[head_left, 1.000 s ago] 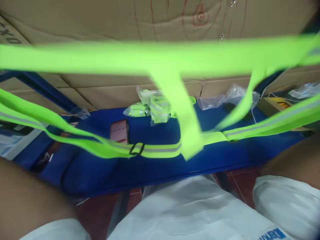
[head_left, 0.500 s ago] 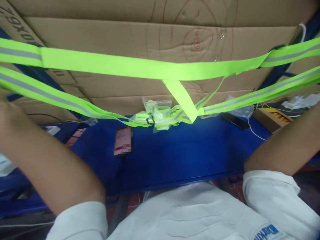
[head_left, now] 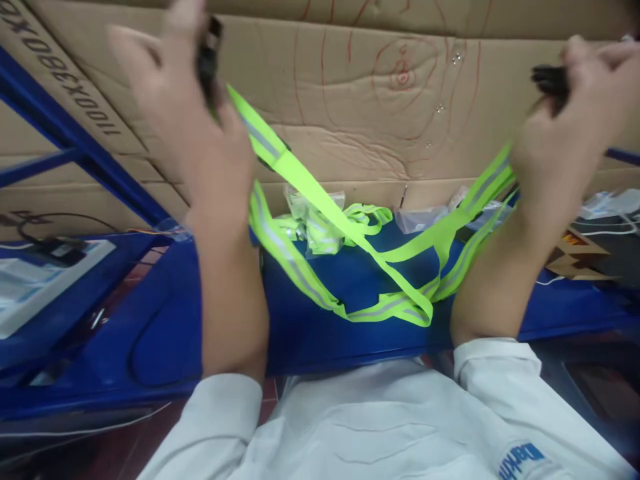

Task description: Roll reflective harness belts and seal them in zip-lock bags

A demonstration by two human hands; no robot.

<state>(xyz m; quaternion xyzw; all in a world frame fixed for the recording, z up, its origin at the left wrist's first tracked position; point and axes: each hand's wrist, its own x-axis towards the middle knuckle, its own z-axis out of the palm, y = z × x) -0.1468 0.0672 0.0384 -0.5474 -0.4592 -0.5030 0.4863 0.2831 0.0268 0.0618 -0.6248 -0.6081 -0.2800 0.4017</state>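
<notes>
My left hand (head_left: 193,113), raised at the upper left and slightly blurred, is closed round a black buckle (head_left: 209,57) and one side of a neon-yellow reflective vest (head_left: 313,190). At the upper right, my right hand (head_left: 565,127) grips another black buckle (head_left: 550,80) and the vest's other side. Between them the vest's straps, some with a grey reflective stripe, hang slack in a loop above the blue table (head_left: 310,343). Beyond the loop, a clear plastic bag (head_left: 325,241) with similar yellow straps lies at the table's back, beside loose yellow strapping (head_left: 374,215).
A cardboard sheet (head_left: 240,60) with red drawn lines stands behind the table. Blue frame bars (head_left: 95,140) rise at left, near a white tray (head_left: 60,287) and cables. Clear plastic bags (head_left: 420,219) and a small cardboard box (head_left: 575,257) lie at right.
Both hands have come inward from the picture's edges. The vest's straps, stretched wide before, now sag into a slack loop. My left forearm now covers the place where the phone lay.
</notes>
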